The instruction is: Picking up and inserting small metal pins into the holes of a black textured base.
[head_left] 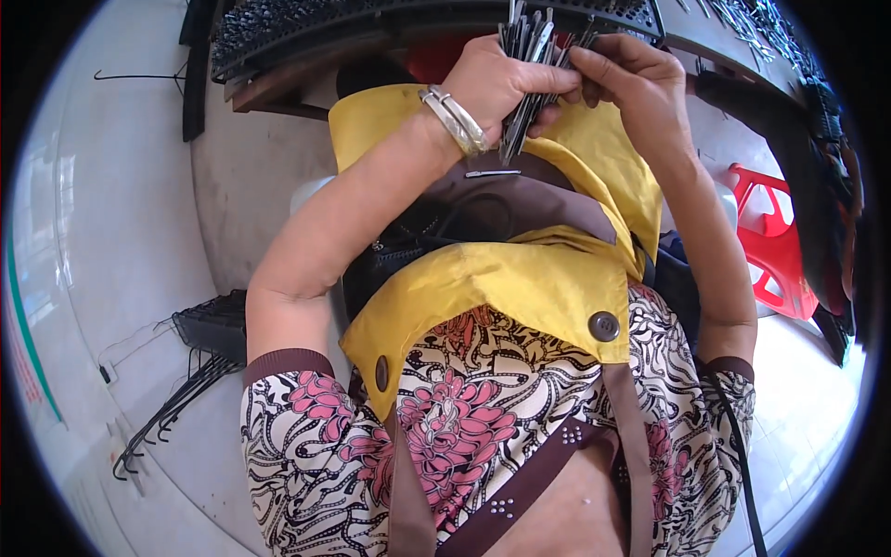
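A bundle of thin, dark and silvery metal strips (pixel 524 37) is gripped in my left hand (pixel 487 82), whose thumb lies across it. The strips stand roughly upright, and their lower ends poke out beneath the fingers. Close on the right, my right hand (pixel 645 84) has its thumb and fingers closed at the bundle's edge, around the upper part of a few strips. Exactly how many it pinches is hidden. A single silvery strip (pixel 492 173) lies on the brown part of my yellow apron (pixel 501 269), just under the bundle.
Beyond my hands, a black perforated tray (pixel 371 32) filled with small metal pieces rests on a wooden-edged table (pixel 269 93). More metal pieces (pixel 742 28) lie at the far right. A red plastic stool (pixel 772 241) stands to the right. A black wire-hooked basket (pixel 212 325) sits at the left.
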The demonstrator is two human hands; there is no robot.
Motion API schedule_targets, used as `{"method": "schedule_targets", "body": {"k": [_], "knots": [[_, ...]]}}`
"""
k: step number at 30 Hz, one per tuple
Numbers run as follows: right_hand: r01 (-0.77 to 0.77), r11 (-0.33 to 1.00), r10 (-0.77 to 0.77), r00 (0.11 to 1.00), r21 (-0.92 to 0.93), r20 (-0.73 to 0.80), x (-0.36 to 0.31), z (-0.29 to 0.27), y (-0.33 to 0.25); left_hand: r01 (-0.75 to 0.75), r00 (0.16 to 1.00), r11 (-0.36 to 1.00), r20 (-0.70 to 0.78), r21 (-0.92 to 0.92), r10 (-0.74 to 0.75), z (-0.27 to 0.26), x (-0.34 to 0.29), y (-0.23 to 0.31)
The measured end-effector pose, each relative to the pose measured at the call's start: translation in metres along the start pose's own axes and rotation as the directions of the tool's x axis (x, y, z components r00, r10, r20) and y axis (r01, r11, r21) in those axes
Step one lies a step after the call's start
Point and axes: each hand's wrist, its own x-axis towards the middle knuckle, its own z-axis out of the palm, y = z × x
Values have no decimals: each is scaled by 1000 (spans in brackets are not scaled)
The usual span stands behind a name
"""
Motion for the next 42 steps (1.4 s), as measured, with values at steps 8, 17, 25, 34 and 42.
{"method": "schedule_targets", "body": {"k": [8,17,25,34,42], "knots": [[30,985,-4,988,172,-154,-8,-20,6,16,999,928,28,371,-28,-27,-15,-10],[88,995,-97,909,-39,-406,-6,-80,19,-222,971,246,238,943,-34,-60,-13,-64],[235,961,-278,819,-149,-501,21,-100,17,-207,966,171,229,963,-120,-67,-10,-88],[299,885,-444,775,-357,-450,58,-93,13,-75,983,380,132,922,-127,-69,-10,-70],[274,821,-492,784,-500,-378,77,-95,21,119,992,894,-28,431,-119,-47,-5,-29]]}}
